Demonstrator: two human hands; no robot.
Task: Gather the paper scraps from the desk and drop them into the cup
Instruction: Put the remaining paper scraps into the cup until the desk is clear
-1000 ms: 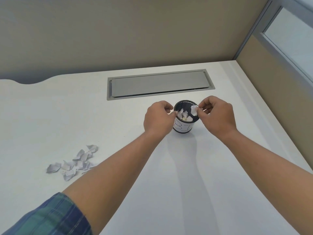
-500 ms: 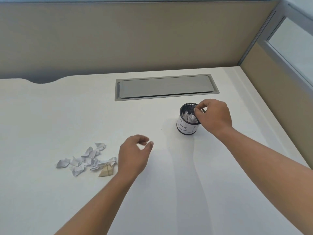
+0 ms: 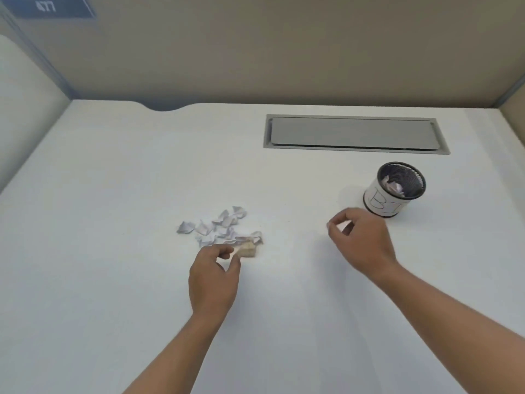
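A pile of several crumpled white paper scraps (image 3: 220, 227) lies on the white desk (image 3: 119, 194) left of centre. A tan scrap (image 3: 249, 248) sits at the pile's near right edge. My left hand (image 3: 214, 275) reaches it from the near side, and its thumb and forefinger pinch the tan scrap's left edge. The black mesh cup (image 3: 397, 190), wrapped in a white label, stands at the right with white scraps inside. My right hand (image 3: 360, 243) hovers between cup and pile, fingers loosely curled, holding nothing.
A grey cable hatch (image 3: 355, 133) is set flush into the desk behind the cup. Beige partition walls (image 3: 270, 52) close off the back and both sides. A curved notch (image 3: 167, 107) cuts the desk's back edge.
My left hand moved from the cup to the pile and closed on the tan scrap. My right hand let its scrap fall into the cup and drew back left. The view shifted left.
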